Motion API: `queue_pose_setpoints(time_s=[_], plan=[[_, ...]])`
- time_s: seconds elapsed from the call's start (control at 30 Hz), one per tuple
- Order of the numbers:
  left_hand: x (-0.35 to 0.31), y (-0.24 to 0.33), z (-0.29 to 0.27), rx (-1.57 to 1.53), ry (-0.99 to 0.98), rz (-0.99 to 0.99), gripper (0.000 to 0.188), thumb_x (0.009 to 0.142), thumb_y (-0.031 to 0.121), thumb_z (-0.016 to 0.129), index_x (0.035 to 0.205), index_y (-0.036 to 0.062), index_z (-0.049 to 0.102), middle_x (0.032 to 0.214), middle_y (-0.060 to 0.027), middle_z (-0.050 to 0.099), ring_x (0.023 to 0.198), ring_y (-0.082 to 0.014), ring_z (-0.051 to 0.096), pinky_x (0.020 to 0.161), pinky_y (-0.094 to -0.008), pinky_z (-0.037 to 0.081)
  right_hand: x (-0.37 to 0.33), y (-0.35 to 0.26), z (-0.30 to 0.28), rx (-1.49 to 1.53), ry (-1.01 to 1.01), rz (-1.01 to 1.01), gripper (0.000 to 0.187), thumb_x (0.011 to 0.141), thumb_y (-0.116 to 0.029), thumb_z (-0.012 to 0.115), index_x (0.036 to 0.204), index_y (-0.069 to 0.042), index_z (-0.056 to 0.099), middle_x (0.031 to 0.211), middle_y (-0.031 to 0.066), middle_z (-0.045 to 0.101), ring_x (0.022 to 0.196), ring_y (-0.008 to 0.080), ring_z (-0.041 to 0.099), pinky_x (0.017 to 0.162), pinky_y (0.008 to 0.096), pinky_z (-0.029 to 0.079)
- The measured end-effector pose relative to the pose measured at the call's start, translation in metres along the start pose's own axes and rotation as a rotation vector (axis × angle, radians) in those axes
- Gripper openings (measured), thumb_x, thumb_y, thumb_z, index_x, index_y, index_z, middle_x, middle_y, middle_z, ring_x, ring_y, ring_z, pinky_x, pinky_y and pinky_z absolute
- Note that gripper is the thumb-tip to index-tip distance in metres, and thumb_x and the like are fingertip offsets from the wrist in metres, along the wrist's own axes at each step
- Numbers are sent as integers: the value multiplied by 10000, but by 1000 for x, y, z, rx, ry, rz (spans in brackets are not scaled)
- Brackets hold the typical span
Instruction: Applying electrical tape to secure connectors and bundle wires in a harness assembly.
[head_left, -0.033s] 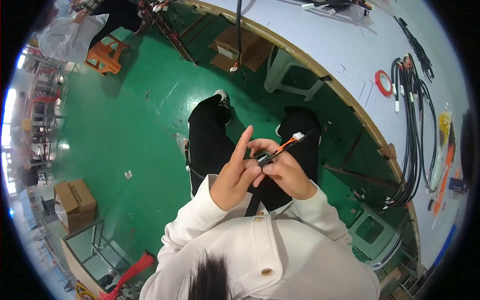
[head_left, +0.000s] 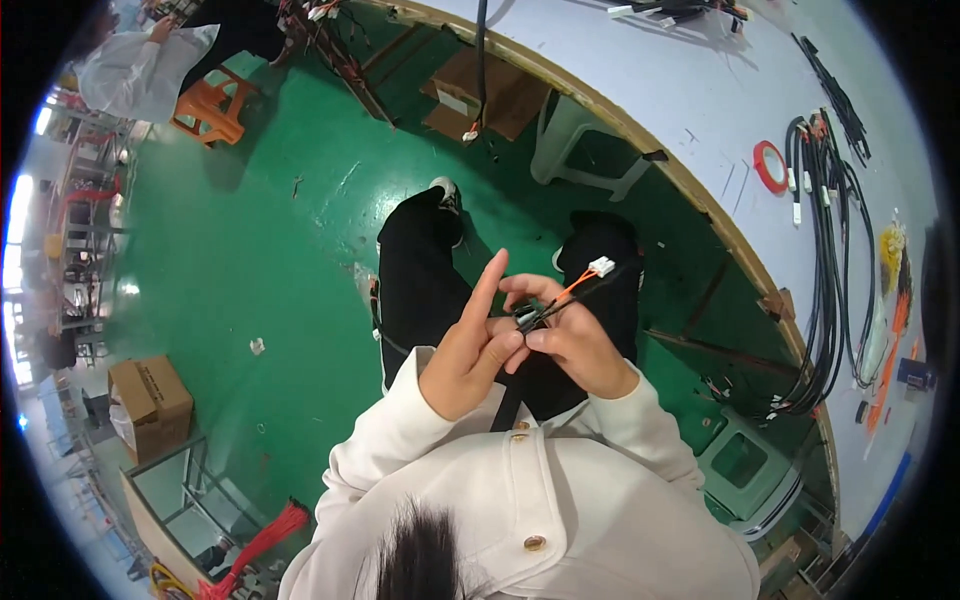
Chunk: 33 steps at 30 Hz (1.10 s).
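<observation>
In front of my lap, both hands hold a small wire harness. A white plastic connector (head_left: 601, 266) sticks up at its upper right end, on short orange wires (head_left: 572, 291). Thin black wires run down from there between my fingers. My left hand (head_left: 462, 358) pinches the lower end between thumb and bent fingers, its index finger pointing straight up. Closed on the same harness, my right hand (head_left: 585, 350) presses with its thumb, close to the left thumb. A dark piece with a shiny spot (head_left: 527, 316) sits between the hands, partly hidden by fingers.
The white worktable (head_left: 690, 90) curves along the right, carrying a red tape roll (head_left: 760, 172) and a bundle of black cables (head_left: 826, 270). Stools, one white (head_left: 552, 150) and one green (head_left: 772, 478), stand by it. A cardboard box (head_left: 165, 400) and a seated person (head_left: 140, 78) are at left.
The white connector has turned and shifted slightly up and right, and its orange wires show more apart. Both hands keep almost the same pose.
</observation>
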<state>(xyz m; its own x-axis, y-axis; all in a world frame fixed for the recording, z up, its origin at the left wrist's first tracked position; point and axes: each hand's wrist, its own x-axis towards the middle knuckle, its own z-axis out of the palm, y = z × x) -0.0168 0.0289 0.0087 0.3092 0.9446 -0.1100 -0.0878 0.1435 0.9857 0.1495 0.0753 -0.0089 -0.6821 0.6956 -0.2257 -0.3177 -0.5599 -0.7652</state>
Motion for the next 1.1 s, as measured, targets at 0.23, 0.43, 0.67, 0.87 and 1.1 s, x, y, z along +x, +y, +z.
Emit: queue_pose_setpoints(time_s=[0.23,0.43,0.67,0.87,1.1], plan=[[-3,2,2,-13,37,-13,484,950,69,428,1378,4,213,686,-11,444,638,-90,414,630,-212,361,-7,-9,-8,-104,-26,-55,580,759,-57,637,1264,-27,352,1177,99,422,1070,155,489,943,303,390],[-2,0,0,166,87,113,267,927,16,445,1192,-3,418,669,-44,514,602,-115,467,592,-224,407,-11,-7,-9,-36,-21,-89,583,720,-12,663,1218,-53,361,1171,101,434,1104,166,464,970,313,364],[-2,4,9,321,305,126,205,861,-57,498,1055,-9,543,725,-105,601,579,-162,549,556,-255,457,-23,-6,-5,-176,30,-73,139,755,-51,611,875,-26,545,1062,139,514,1067,196,492,945,342,375],[14,-8,25,707,499,303,235,757,-94,586,972,0,576,757,-135,633,628,-300,623,544,-330,490,-40,0,10,-179,108,-266,165,836,-159,605,882,-1,591,1037,147,559,827,194,581,758,339,465],[4,-12,15,501,266,54,75,875,88,559,875,21,594,624,-148,567,558,-268,588,501,-327,436,-25,-23,18,-107,183,-325,454,896,-272,558,1200,28,407,999,188,582,789,237,598,721,347,507]])
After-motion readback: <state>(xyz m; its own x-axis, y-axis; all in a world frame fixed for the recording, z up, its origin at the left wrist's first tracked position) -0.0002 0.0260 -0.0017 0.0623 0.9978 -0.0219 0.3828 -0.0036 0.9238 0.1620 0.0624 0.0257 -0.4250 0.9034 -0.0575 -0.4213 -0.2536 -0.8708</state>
